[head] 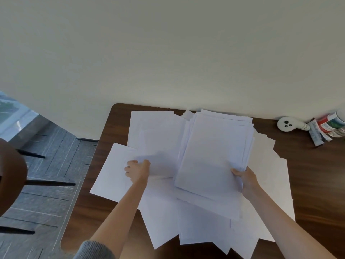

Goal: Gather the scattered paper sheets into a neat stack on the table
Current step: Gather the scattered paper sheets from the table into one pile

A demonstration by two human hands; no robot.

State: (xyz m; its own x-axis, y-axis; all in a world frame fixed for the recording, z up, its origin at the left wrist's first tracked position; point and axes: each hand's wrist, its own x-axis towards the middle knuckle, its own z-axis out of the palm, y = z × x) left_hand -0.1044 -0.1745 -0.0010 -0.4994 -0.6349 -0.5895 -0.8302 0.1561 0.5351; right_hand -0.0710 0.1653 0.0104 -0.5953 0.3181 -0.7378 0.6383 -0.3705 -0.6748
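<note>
- Dark wooden table (104,212) stands against a pale wall (168,53), with grey plank floor (46,202) to its left.
- White stack (214,156) of sheets lies roughly squared, slightly tilted, over the middle of the table, on top of other paper.
- Right hand (246,181) grips the stack's near right corner, thumb on top and fingers underneath.
- Left of the stack, the left hand (137,171) pinches the near edge of a single sheet (158,146), fingers curled, thumb on the paper.
- Loose sheets (205,230) fan out from under the stack on its left, near and right sides, overlapping at odd angles; some overhang the table's near edge.
- Far right of the stack, by the wall, sit a round white object (286,123) with three dark dots, a few tubes (317,131) and a jar (337,122).
- Well left of the stack, off the table, is a brown stool (9,176) with black legs.
- Grey sleeve (93,250) covers the left arm near the bottom edge.
</note>
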